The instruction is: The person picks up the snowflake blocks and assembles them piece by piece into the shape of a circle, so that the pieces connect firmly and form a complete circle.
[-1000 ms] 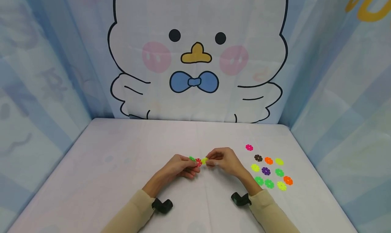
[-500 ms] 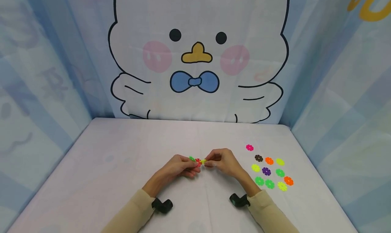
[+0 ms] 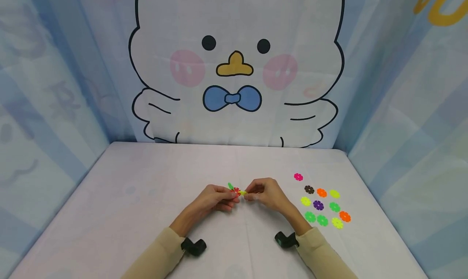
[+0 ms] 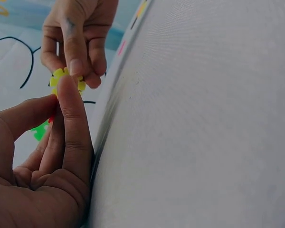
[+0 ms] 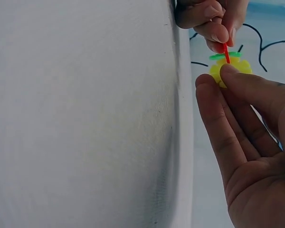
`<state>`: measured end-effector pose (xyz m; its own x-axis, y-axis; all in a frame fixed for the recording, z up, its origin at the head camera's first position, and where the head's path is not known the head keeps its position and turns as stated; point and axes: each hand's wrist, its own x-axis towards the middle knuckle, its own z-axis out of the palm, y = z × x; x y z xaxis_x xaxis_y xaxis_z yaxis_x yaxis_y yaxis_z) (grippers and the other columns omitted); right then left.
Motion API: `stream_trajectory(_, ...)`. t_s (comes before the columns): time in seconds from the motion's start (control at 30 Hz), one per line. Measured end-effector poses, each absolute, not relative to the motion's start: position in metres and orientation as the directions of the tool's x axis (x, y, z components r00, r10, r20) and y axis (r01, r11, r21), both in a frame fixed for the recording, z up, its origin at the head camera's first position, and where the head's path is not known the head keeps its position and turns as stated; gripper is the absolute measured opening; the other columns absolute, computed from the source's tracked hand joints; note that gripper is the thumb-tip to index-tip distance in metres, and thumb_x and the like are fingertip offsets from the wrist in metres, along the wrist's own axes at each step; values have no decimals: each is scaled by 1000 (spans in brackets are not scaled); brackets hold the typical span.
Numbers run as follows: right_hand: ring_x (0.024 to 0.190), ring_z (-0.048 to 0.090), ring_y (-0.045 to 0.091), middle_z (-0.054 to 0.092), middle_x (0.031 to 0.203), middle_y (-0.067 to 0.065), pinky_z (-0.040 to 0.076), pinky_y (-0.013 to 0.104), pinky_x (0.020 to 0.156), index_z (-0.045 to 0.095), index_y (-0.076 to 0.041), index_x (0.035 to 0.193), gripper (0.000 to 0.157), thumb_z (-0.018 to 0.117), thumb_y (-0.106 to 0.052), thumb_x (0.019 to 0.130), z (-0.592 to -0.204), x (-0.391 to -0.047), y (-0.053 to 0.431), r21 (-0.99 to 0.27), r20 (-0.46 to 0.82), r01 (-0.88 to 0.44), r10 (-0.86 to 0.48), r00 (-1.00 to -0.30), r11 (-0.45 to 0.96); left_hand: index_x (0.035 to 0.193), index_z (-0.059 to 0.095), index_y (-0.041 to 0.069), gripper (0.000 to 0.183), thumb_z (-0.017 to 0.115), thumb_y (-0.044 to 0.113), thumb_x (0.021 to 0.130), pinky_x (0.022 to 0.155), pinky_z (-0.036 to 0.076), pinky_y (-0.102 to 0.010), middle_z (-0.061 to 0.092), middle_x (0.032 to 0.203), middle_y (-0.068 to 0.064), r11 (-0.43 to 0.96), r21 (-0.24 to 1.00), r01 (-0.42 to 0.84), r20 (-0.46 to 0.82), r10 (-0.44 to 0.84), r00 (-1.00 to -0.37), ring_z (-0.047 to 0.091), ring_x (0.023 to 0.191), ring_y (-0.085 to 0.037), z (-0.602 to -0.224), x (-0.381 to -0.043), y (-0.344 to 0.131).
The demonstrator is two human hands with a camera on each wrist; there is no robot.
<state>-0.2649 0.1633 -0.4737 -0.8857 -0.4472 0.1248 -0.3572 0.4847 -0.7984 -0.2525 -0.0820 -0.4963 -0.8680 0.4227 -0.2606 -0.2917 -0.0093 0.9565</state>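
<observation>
Table (image 3: pixel 120 197), left hand (image 3: pixel 215 197) opposite right hand (image 3: pixel 269 193)

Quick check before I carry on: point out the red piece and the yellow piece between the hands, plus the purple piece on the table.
Red piece (image 3: pixel 237 191), head view: its visible face.
Yellow piece (image 5: pixel 242 65), right wrist view: its exposed flat face.
Purple piece (image 3: pixel 318 205), head view: its centre.

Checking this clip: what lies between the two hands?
The head view shows the red disc in the left hand, then the yellow disc in the right hand, with the green disc beside the red.
</observation>
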Motion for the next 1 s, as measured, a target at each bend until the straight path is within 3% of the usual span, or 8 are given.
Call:
stream_trajectory(0.43,91,75,9,80,101,1,61,22,85,79,-14,102,13,84,-14,91,-468,-270,179,-763,100,-383,-491,-866,520,119,72,-9,31,72,16,101,71,65,-22,83,97,-7,-31,951,-309,-270,409,-872,72,74,-7,-498,-254,-81)
stream_trajectory(0.83,86,76,21,79,112,18,65,27,72,76,-3,111,19,80,-14,95,-459,-290,245,-745,31,-176,-230,-973,643,120,70,-9,31,70,15,102,72,65,-23,82,98,-6,-29,951,-309,-265,439,-858,70,74,-7,-498,-253,-82)
stream_trajectory(1.0,82,72,18,79,103,14,59,24,70,75,-3,115,23,76,-20,99,-461,-295,274,-678,35,-107,-113,-993,728,120,70,-10,30,68,15,103,71,65,-23,83,97,-6,-23,951,-308,-265,450,-853,71,73,-6,-498,-254,-82)
